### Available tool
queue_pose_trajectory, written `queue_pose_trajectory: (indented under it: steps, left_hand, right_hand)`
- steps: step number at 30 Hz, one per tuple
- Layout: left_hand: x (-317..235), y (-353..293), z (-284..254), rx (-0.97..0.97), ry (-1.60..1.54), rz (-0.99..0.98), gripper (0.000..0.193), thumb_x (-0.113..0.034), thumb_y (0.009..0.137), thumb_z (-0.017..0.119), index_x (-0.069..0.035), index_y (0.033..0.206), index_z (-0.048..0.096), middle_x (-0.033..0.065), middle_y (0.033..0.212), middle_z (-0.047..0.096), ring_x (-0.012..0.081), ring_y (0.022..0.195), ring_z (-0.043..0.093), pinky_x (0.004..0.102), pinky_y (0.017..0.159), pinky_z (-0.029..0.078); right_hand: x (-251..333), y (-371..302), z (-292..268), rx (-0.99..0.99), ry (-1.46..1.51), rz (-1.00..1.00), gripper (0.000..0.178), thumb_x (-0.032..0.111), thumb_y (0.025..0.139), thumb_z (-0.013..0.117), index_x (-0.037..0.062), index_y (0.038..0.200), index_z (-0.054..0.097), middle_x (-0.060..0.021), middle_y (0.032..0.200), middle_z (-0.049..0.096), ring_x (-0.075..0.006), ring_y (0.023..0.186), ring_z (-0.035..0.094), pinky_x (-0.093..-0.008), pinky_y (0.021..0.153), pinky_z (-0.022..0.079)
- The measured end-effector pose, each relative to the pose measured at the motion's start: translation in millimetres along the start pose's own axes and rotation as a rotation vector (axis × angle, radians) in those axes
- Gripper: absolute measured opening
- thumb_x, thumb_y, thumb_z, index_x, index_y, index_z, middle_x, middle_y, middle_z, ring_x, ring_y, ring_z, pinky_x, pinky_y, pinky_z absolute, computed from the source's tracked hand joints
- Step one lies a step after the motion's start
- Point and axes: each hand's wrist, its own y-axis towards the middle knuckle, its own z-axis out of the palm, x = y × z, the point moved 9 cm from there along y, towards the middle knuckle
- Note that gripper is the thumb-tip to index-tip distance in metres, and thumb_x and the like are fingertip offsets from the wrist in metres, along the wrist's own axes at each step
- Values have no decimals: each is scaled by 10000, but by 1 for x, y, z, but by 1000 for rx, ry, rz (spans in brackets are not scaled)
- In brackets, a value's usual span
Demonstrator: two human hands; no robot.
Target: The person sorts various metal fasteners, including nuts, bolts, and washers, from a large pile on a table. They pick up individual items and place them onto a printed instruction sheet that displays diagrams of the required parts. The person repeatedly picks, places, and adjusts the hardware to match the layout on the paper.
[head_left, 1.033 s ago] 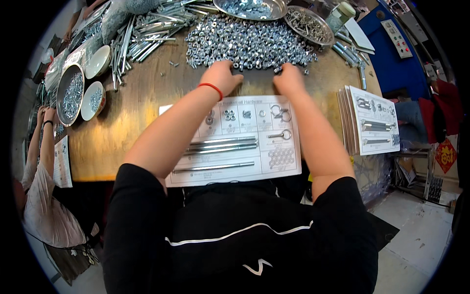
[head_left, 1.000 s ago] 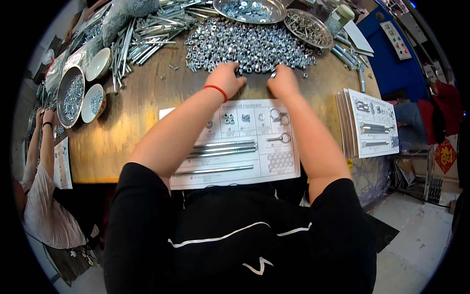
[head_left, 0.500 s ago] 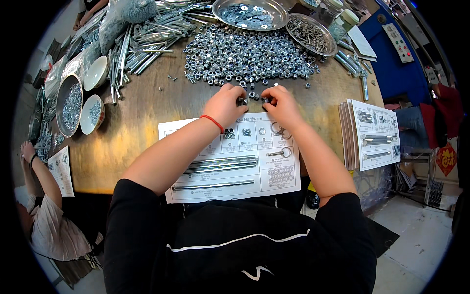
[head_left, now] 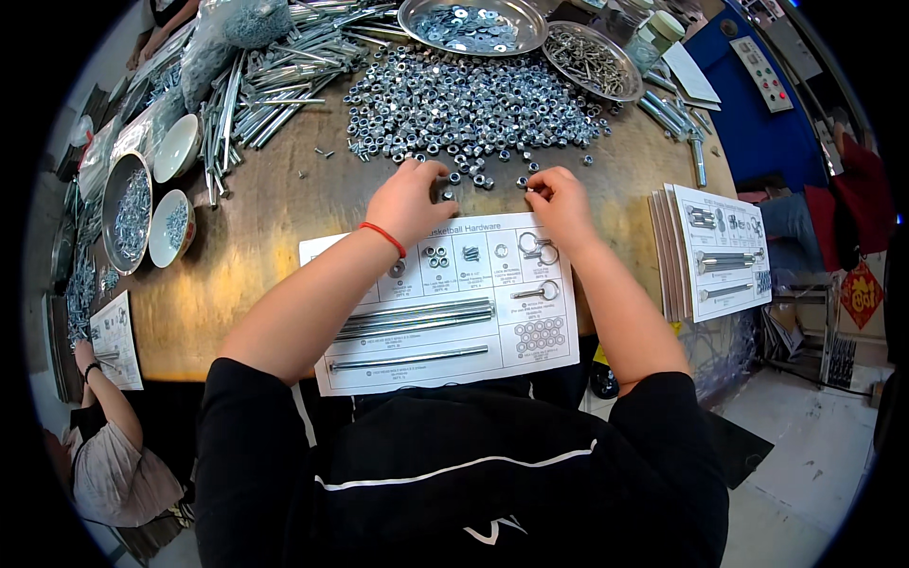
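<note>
A lock nut (head_left: 448, 196) shows at the curled fingers of my left hand (head_left: 407, 202), which wears a red cord at the wrist. Thumb and index finger of that hand curve around it with a gap. My right hand (head_left: 561, 204) is closed in a pinch, with a nut (head_left: 523, 182) at its fingertips; its other fingers are folded under. Between the hands, several loose nuts (head_left: 480, 181) lie at the near edge of a big nut pile (head_left: 464, 104). Below my wrists a printed hardware sheet (head_left: 417, 375) rests at the table's near edge, partly covered by my forearms.
Long bolts (head_left: 275, 104) are heaped left of the pile, beside bowls (head_left: 176, 150) of small hardware. Plates of washers (head_left: 469, 26) and small metal parts (head_left: 594, 62) stand behind. At right are large bolts (head_left: 699, 163) and stacked printed boards (head_left: 724, 256). A co-worker (head_left: 118, 454) sits at left.
My hands have moved apart, the left one leftward and the right one rightward. More loose nuts now show between them. The co-worker's hand at left has come down toward a printed sheet.
</note>
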Motion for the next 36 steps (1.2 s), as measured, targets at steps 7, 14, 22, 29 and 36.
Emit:
queue_pose_trajectory:
  steps: [7,14,22,29,36]
  left_hand:
    - [-8,17,20,-6,82,63,339,-222,782,778,-108,1081,667,91,1037,613,250,896,649,370,797,533]
    - [5,14,15,139,-74,-95,250,-202,800,770,-5,931,687,122,860,675,245,783,656,353,723,524]
    - [11,11,7,66,-71,-43,308,-154,770,795,-10,1024,696,127,1007,662,234,818,655,334,765,535]
    - [0,14,13,166,-88,-67,236,-163,828,733,-19,1014,711,139,927,701,253,823,673,350,768,537]
    - [9,25,4,87,39,-30,236,-209,879,679,-54,1053,715,144,1012,680,309,869,662,370,806,527]
  right_hand:
    - [1,0,2,110,-69,85,199,33,736,751,25,906,649,-101,903,605,-237,784,625,-338,727,510]
    - [3,11,-12,-83,-184,141,362,55,714,767,49,1059,658,-100,956,616,-267,889,626,-363,798,516]
    - [-17,15,0,73,-142,138,264,51,754,745,16,1009,689,-80,921,617,-180,751,607,-306,711,522]
    - [-22,25,-9,135,-202,119,229,137,792,730,27,988,682,-130,965,638,-303,875,645,-390,789,519]
    - [26,18,15,119,-226,-192,230,81,752,757,51,968,687,-110,994,616,-286,912,622,-349,802,511]
